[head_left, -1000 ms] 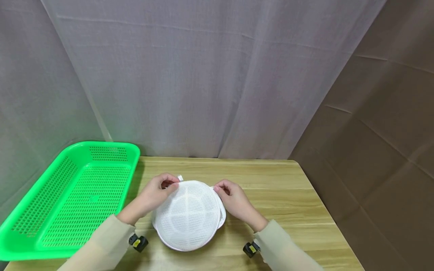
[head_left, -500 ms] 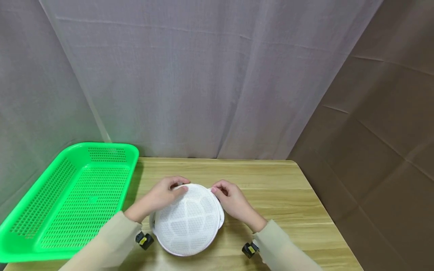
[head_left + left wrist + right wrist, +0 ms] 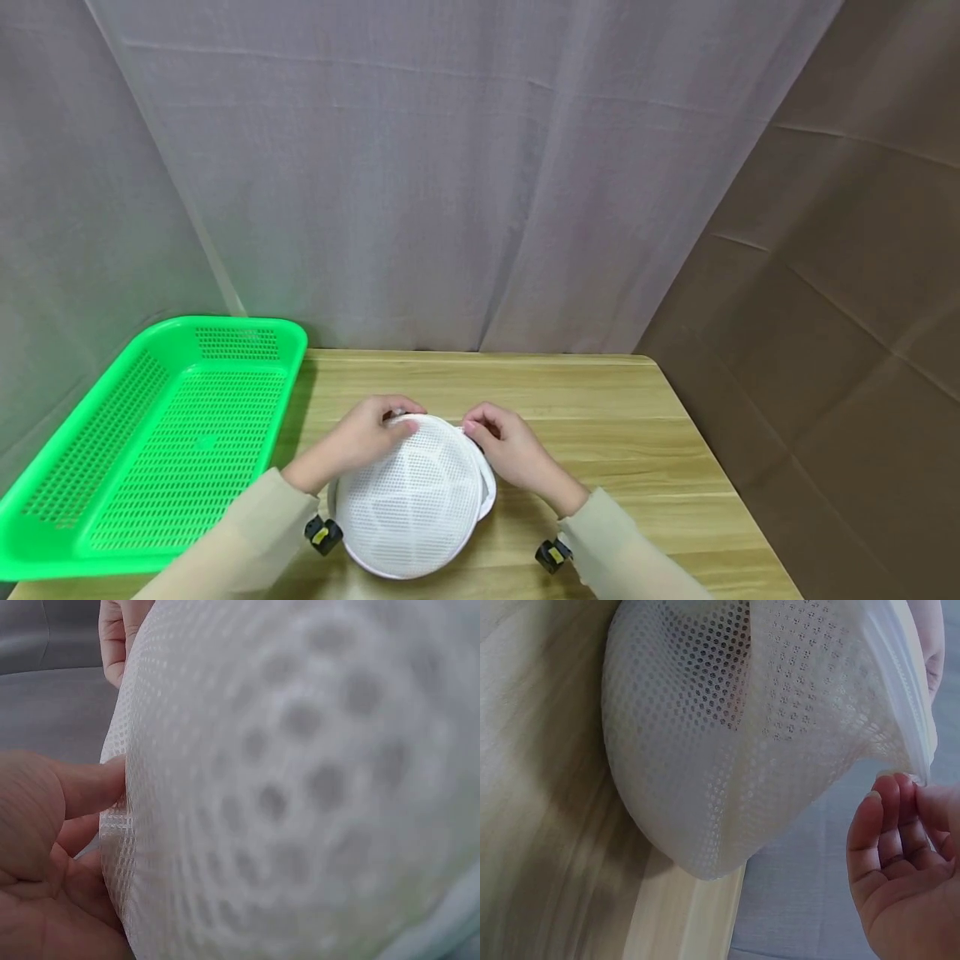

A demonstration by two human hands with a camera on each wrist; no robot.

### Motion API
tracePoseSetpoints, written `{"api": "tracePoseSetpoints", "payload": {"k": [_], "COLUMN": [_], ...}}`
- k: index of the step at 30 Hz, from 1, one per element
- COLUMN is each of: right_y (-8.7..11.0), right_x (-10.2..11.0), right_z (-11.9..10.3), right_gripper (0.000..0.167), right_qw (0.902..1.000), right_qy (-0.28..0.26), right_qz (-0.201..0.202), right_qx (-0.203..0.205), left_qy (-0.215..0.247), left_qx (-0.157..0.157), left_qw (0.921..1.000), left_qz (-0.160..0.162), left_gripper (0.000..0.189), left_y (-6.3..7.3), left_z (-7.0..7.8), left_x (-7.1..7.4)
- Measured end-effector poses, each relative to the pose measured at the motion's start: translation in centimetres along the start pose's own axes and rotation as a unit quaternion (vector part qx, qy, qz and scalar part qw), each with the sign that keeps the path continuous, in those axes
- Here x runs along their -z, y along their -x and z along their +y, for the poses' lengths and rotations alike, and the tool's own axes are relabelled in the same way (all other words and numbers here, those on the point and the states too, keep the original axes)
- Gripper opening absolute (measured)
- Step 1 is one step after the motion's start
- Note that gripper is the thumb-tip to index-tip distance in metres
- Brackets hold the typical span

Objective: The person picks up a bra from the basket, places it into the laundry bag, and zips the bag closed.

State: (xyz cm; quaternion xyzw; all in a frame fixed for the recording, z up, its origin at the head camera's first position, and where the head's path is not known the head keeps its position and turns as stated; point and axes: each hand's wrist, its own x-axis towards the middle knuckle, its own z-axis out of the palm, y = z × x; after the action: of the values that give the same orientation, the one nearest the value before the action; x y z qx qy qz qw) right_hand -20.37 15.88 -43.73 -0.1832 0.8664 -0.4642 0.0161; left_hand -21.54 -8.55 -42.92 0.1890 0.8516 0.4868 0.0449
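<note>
white and round, the mesh bag (image 3: 408,508) is sitting a little lower in the head view than it was a second ago, and is hanging or resting over the counter (image 3: 600,425) (whether it is touching, i cannot tell). the left hand (image 3: 363,437) is now lying further right along the far rim, while the right hand (image 3: 513,454) is staying almost where it was, so the gap between them is getting smaller. neither grip is spreading wide: the left is pinching the rim between thumb and fingers, and the right is pinching the bag's edge, just where a zip (image 3: 901,682) is ending in the right wrist view. the handling seems to be centring on that short stretch of rim. the green basket (image 3: 45,560) is standing apart on the left, with neither hand touching it.
</note>
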Motion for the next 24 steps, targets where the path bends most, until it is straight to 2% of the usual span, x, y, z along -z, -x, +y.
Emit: {"api": "tracePoseSetpoints", "payload": {"k": [11,21,24], "right_y": [0.17,0.27,0.29], "right_x": [-0.06,-0.26,-0.34], "right_z": [0.38,0.25,0.29], "right_gripper": [0.011,0.009,0.009], "right_qw": [0.9999,0.9998,0.9998], "right_qy": [0.009,0.004,0.006], "right_qz": [-0.002,-0.006,-0.006], "right_qx": [0.014,0.017,0.018], "left_qy": [-0.002,-0.007,-0.005], "left_qx": [-0.004,-0.011,-0.004], "left_qw": [0.9999,0.9997,0.9997], "left_qz": [0.014,0.020,0.024], "left_gripper": [0.015,0.014,0.014], "left_y": [0.09,0.04,0.08], "left_z": [0.13,-0.57,-0.73], "left_x": [0.31,0.58,0.56]}}
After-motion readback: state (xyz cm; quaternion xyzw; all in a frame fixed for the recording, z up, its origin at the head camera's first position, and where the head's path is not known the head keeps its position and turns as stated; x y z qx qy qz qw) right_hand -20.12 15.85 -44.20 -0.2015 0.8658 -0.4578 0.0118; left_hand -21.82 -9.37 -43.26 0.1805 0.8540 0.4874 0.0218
